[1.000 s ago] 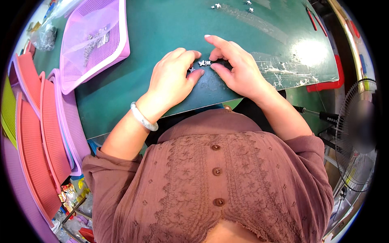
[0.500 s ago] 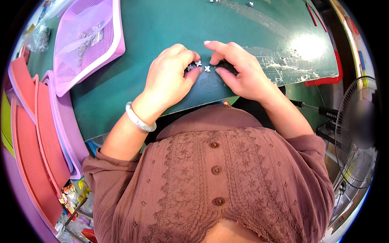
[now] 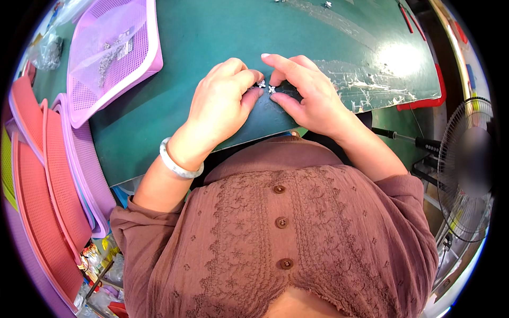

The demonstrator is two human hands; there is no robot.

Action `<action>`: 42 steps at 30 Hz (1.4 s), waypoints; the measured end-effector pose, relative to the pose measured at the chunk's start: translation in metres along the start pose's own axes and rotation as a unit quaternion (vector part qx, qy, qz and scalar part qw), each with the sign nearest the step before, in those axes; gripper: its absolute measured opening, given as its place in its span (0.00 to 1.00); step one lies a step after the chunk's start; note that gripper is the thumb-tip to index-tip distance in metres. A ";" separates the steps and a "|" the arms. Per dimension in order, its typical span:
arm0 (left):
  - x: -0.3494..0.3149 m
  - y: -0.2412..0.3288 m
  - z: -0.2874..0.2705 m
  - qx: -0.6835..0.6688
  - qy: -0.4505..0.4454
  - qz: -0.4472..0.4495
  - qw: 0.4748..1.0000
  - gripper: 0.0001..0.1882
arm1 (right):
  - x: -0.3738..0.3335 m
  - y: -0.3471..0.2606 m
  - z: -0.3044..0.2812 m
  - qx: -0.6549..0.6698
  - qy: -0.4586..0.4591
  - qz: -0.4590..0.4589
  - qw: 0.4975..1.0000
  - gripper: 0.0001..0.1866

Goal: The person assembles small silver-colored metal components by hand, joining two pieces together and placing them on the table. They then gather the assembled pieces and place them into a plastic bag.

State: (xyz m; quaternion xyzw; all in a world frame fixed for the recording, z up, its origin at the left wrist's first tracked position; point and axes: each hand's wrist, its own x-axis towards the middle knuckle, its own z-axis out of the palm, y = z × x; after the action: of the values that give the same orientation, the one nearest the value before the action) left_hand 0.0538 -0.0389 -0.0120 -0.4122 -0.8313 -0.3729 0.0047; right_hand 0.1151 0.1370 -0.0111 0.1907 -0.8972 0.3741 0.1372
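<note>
Two small silvery flower-shaped pieces lie close together between my hands, above the near part of the green table (image 3: 212, 32). The left flower-shaped piece (image 3: 261, 84) is at the thumb and forefinger tips of my left hand (image 3: 221, 98), which are closed on it. My right hand (image 3: 310, 95) has its thumb and a bent finger at the right flower-shaped piece (image 3: 272, 89), while its forefinger sticks out above. A pale bangle (image 3: 177, 161) circles my left wrist.
A purple basket (image 3: 154, 58) at the far left holds a clear bag (image 3: 108, 58) of small silvery pieces. Stacked pink and purple baskets (image 3: 45, 185) stand left of the table. Red-handled tools (image 3: 411, 21) lie far right; a fan (image 3: 469, 164) stands at right.
My right thumb and finger have come in to the right flower-shaped piece. The left piece has shifted slightly, and a second piece by my left fingers is now mostly hidden.
</note>
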 end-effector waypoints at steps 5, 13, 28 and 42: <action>-0.001 -0.003 0.001 -0.005 0.005 0.007 1.000 0.06 | 0.000 0.001 0.002 -0.003 0.004 -0.001 1.000 0.27; -0.001 -0.002 -0.001 -0.006 0.008 0.006 1.000 0.06 | 0.003 0.001 0.000 -0.036 0.010 -0.007 0.999 0.23; -0.001 -0.004 -0.001 -0.004 0.012 0.018 1.000 0.08 | 0.007 0.005 -0.002 -0.028 0.040 -0.002 0.999 0.26; -0.001 -0.003 -0.001 -0.002 0.010 -0.004 1.000 0.07 | 0.017 0.004 0.001 -0.056 0.003 0.017 0.998 0.23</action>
State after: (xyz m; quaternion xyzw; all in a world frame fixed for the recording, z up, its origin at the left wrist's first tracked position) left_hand 0.0522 -0.0413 -0.0134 -0.4051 -0.8321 -0.3787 0.0108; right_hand 0.0979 0.1344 -0.0078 0.1665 -0.9192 0.3263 0.1443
